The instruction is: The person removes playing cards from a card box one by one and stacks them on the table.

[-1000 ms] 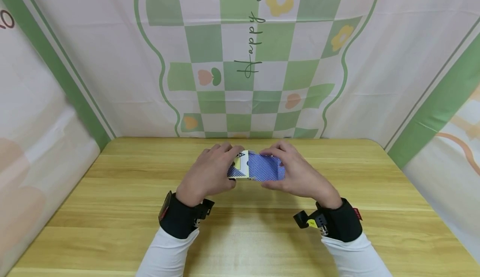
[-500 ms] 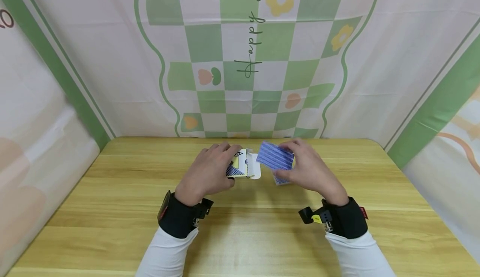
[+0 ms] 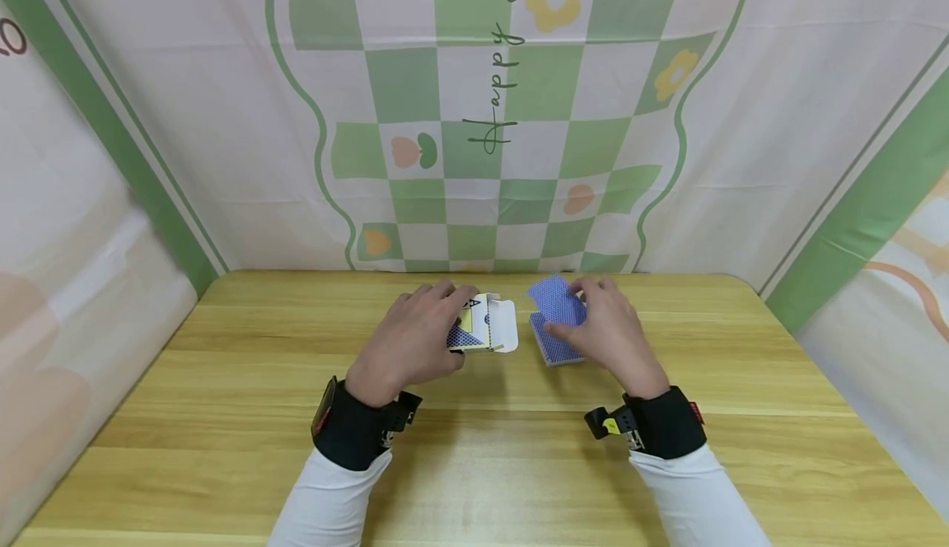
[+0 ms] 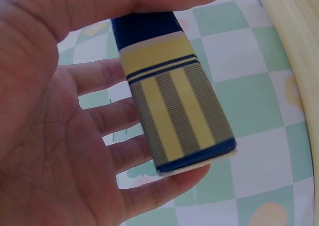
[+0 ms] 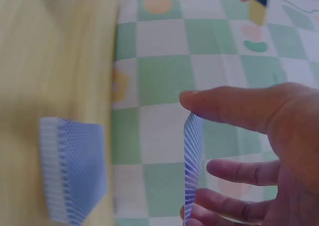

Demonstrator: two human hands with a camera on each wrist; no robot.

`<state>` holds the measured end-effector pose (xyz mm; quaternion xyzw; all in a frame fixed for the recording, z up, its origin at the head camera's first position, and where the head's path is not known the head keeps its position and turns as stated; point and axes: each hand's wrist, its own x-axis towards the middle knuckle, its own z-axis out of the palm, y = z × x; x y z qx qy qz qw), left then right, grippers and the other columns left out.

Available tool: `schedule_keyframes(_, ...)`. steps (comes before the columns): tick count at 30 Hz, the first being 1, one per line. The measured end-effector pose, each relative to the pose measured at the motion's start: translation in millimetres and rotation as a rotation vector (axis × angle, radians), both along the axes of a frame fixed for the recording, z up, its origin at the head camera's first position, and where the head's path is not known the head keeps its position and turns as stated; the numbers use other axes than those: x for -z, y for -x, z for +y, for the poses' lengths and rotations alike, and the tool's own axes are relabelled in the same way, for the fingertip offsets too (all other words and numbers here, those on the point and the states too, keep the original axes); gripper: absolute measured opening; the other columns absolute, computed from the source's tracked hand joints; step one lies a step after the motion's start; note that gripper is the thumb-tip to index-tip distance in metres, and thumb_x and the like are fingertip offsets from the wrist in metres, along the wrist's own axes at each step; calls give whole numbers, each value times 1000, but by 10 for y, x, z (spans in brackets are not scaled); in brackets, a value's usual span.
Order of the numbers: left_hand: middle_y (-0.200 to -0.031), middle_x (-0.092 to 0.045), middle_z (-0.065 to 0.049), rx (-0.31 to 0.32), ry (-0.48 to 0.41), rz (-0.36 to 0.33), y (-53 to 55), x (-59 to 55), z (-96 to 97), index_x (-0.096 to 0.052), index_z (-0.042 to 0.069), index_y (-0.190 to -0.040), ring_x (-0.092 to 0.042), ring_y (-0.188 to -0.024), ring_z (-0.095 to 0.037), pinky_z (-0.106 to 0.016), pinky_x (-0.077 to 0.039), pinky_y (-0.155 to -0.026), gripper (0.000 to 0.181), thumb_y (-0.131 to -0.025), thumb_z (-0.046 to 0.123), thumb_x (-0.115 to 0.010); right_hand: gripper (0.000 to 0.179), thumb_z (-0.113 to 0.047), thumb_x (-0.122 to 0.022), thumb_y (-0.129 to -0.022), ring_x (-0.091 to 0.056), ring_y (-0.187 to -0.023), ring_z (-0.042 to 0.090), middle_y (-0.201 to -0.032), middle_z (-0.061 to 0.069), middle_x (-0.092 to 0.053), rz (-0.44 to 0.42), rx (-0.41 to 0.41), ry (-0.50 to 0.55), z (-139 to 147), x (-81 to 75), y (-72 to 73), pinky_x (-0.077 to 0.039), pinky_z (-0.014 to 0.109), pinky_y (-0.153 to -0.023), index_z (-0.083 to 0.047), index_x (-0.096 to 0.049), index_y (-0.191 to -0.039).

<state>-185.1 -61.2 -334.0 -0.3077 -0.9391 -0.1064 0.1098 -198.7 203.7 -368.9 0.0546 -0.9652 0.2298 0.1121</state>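
Observation:
My left hand (image 3: 411,339) grips a playing-card box (image 3: 476,326) above the table, thumb on one side and fingers on the other. The white end flap of the box stands open toward the right. The left wrist view shows the narrow blue and yellow striped side of the box. My right hand (image 3: 610,331) pinches a thin blue-backed playing card (image 5: 192,159) between thumb and fingers. Below it a squared stack of blue-backed cards (image 3: 561,354) lies on the table, partly hidden by the held card and the hand.
The wooden table (image 3: 474,465) ends at a patterned green and white cloth (image 3: 474,242) hanging behind it. More cloth (image 3: 89,300) hangs at the left and right sides. Each wrist wears a black band with a small camera mount (image 3: 611,423).
My right hand first covered the box's end with blue-backed card; it then moved right, uncovering the white flap, and now holds the card over the stack. The left hand has hardly moved.

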Motion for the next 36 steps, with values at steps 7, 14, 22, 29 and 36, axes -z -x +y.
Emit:
schedule_keyframes(7,-110,-52,-1,0,4,-3,1,2,1,-45,18,-130,-49,-91,-17,-35,-39,-74,71,-66,27,-74,48,-45,-73,-71,-47,-83,28,-95,15,-50,-24,86,-32,-6,220,67,-37,37,-64,-6,-60,-94)
schedule_keyframes(14,-109,-51,0,2,5,-5,6,-1,4,-45,18,-131,-49,-90,-17,-35,-39,-74,72,-66,28,-74,44,-44,-74,-69,-48,-77,27,-88,13,-51,-30,121,-42,-11,387,118,-36,35,-59,-7,-62,-88)
schedule_keyframes(22,-110,-51,-1,6,2,-5,9,5,2,-45,18,-131,-50,-91,-17,-35,-39,-74,73,-65,28,-74,45,-46,-74,-68,-49,-74,26,-85,13,-52,-29,112,-60,-19,506,150,-36,35,-58,-7,-63,-87)
schedule_keyframes(29,-110,-51,-1,2,2,-7,6,-3,3,-45,18,-131,-49,-91,-17,-36,-39,-75,73,-65,28,-74,46,-46,-74,-68,-50,-75,26,-85,13,-53,-18,116,-61,-27,529,157,-38,35,-58,-6,-63,-87)
schedule_keyframes(36,-111,-51,-1,-1,5,-19,1,-5,8,-45,18,-131,-49,-91,-18,-36,-39,-75,72,-66,27,-74,44,-47,-73,-68,-50,-74,26,-84,13,-53,-23,121,-71,-34,536,160,-38,36,-57,-7,-62,-84)
